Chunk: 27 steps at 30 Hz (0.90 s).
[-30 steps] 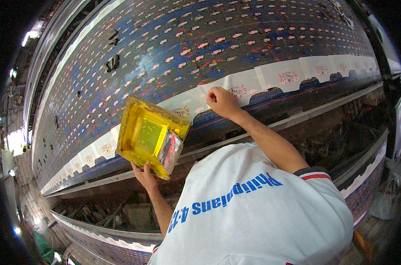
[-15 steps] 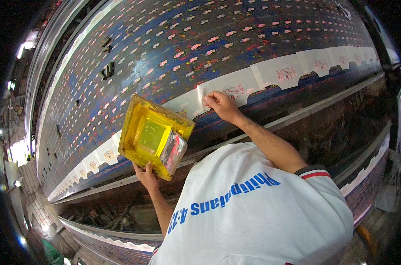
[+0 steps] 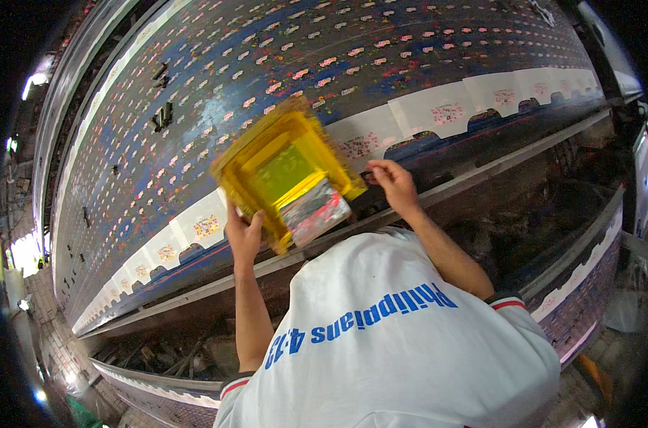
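Note:
My left hand (image 3: 244, 239) grips the near left side of a yellow screen-printing frame (image 3: 256, 148), thumb on the rim. The frame is tilted above the long table, slightly blurred. A silver wrapped block (image 3: 315, 212) with pink smears sits at its near side. Just beyond the frame's right corner, my right hand (image 3: 397, 187) is closed with the fingertips pinched, over the table's near edge. Something small and dark shows at the fingertips, too unclear to name. Beyond it lies a white cut piece (image 3: 358, 145) with a pink print, partly hidden by the frame.
The dark long table (image 3: 217, 110) bears rows of small pink-and-white marks and paint stains. More white printed pieces (image 3: 446, 114) line its near edge. Small dark blocks (image 3: 163, 116) lie farther left. A metal rail (image 3: 495, 175) runs between me and the table.
The frame has moved right and turned in my left hand. My right hand has drawn back from the white piece, whose lifted edge no longer shows, toward the near rail.

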{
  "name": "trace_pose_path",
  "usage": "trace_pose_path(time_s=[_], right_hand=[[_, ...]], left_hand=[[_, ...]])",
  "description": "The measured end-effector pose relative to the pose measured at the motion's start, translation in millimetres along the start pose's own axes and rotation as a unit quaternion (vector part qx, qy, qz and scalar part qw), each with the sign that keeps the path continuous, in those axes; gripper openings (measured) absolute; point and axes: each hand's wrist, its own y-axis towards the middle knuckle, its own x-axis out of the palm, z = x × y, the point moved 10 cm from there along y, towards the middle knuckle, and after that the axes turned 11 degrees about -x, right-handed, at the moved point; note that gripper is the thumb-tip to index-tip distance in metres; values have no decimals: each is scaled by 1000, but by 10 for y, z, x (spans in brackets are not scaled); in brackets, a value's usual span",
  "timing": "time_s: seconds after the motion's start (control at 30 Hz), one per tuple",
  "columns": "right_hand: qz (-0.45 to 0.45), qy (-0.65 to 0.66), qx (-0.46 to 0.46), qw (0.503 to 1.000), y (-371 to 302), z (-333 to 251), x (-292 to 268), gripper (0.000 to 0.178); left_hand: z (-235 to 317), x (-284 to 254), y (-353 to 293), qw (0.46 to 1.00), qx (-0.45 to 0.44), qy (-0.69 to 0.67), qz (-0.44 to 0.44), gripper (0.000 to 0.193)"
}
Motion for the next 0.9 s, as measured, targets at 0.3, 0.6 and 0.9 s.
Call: trace_pose_path(time_s=[0.3, 0.6, 0.9], right_hand=[[108, -216, -141, 960, -555, -904, -963, 21], [-230, -476, -268, 806, -701, -1282, 65, 47], [-229, -521, -309, 762, -404, -1288, 206, 39]], left_hand=[[174, 1681, 357, 979, 49, 156, -122, 111], [11, 1923, 269, 978, 65, 116, -159, 109], [24, 1862, 259, 976, 96, 137, -141, 110]])
